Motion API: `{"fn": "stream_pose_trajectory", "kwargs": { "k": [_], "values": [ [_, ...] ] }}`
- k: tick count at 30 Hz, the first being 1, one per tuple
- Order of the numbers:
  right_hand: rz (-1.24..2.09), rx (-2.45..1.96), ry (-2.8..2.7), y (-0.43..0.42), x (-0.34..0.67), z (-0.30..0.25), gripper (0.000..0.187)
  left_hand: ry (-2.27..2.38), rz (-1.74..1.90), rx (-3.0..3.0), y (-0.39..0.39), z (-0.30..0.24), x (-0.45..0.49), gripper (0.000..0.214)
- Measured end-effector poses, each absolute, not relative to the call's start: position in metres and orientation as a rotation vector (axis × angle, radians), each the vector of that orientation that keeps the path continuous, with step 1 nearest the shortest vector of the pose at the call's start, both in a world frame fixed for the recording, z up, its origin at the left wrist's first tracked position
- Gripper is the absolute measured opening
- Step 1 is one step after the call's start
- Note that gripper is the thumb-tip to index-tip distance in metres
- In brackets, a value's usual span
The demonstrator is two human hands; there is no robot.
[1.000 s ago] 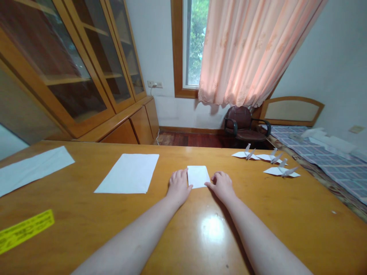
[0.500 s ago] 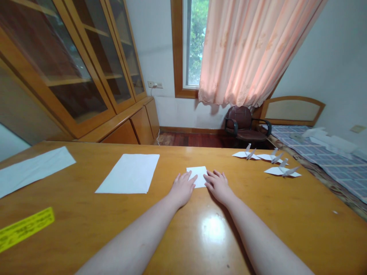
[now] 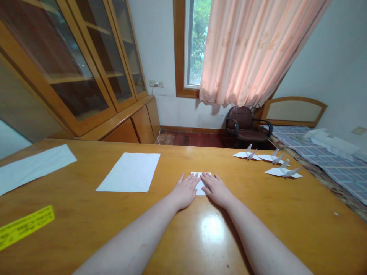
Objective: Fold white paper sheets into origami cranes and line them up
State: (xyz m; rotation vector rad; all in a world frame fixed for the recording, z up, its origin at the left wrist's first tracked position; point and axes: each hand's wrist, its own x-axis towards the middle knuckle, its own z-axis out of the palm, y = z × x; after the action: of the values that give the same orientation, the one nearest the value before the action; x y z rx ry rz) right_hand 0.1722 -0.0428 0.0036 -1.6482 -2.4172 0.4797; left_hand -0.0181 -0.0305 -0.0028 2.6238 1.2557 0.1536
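A small white piece of paper (image 3: 201, 190) lies flat on the wooden table (image 3: 177, 244), partly hidden under both hands. My left hand (image 3: 185, 191) rests on its left side with the fingers stretched out flat. From the right, my right hand (image 3: 217, 189) lies on the paper, its fingers extended and its fingertips close to those of the left. Neither hand grips anything. Off to the right stand three folded paper cranes (image 3: 249, 153), white with wings spread.
White sheets (image 3: 129, 173) lie left of my hands. Farther left are a long white paper strip (image 3: 37, 166) and a yellow label (image 3: 27, 226). Beyond the table stand a glass-fronted cabinet (image 3: 114, 110), a dark red armchair (image 3: 242, 120) and a bed (image 3: 301, 141).
The small paper has shifted slightly right and nearer to me. My hands have come closer together over it, with the right hand now covering more of its top.
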Motion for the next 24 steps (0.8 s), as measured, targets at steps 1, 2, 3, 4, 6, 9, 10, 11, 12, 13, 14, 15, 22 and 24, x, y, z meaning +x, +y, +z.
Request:
{"fn": "stream_pose_trajectory", "kwargs": {
  "k": [1,2,3,4,6,9,10,11,12,13,14,15,22,24],
  "values": [
    [0.478,-1.679,-2.414,-0.043,0.172,0.004,0.055,1.283,0.133,2.621,-0.030,-0.004,-0.018,0.055],
    [0.477,-1.716,-2.407,-0.043,0.172,0.005,0.057,1.315,0.119,2.616,-0.030,-0.005,-0.018,0.057],
    [0.477,-1.755,-2.397,-0.043,0.172,0.006,0.060,1.350,0.113,2.611,-0.029,-0.006,-0.018,0.058],
    [0.477,-1.792,-2.386,-0.043,0.172,0.007,0.062,1.382,0.113,2.605,-0.029,-0.007,-0.018,0.059],
    [0.470,-1.847,-2.367,-0.044,0.172,0.009,0.065,1.433,0.122,2.592,-0.029,-0.008,-0.018,0.061],
    [0.436,-1.912,-2.341,-0.045,0.171,0.009,0.069,1.500,0.127,2.557,-0.029,-0.008,-0.019,0.065],
    [0.424,-1.936,-2.331,-0.046,0.171,0.009,0.070,1.523,0.124,2.544,-0.030,-0.008,-0.019,0.067],
    [0.413,-1.961,-2.320,-0.045,0.172,0.008,0.071,1.546,0.122,2.531,-0.030,-0.008,-0.019,0.068],
    [0.401,-1.979,-2.312,-0.045,0.172,0.007,0.073,1.567,0.120,2.521,-0.030,-0.007,-0.018,0.069],
    [0.390,-1.994,-2.302,-0.045,0.172,0.006,0.074,1.584,0.119,2.513,-0.030,-0.007,-0.018,0.070],
    [0.377,-2.012,-2.288,-0.044,0.173,0.005,0.074,1.598,0.120,2.507,-0.031,-0.006,-0.018,0.071],
    [0.360,-2.039,-2.265,-0.044,0.173,0.004,0.074,1.612,0.122,2.501,-0.031,-0.006,-0.018,0.072],
    [0.255,-2.189,-2.092,-0.040,0.178,-0.002,0.065,1.672,0.110,2.447,-0.031,0.001,-0.018,0.058],
    [0.268,-2.205,-2.053,-0.039,0.178,-0.002,0.061,1.682,0.130,2.442,-0.030,0.000,-0.019,0.057]
  ]
}}
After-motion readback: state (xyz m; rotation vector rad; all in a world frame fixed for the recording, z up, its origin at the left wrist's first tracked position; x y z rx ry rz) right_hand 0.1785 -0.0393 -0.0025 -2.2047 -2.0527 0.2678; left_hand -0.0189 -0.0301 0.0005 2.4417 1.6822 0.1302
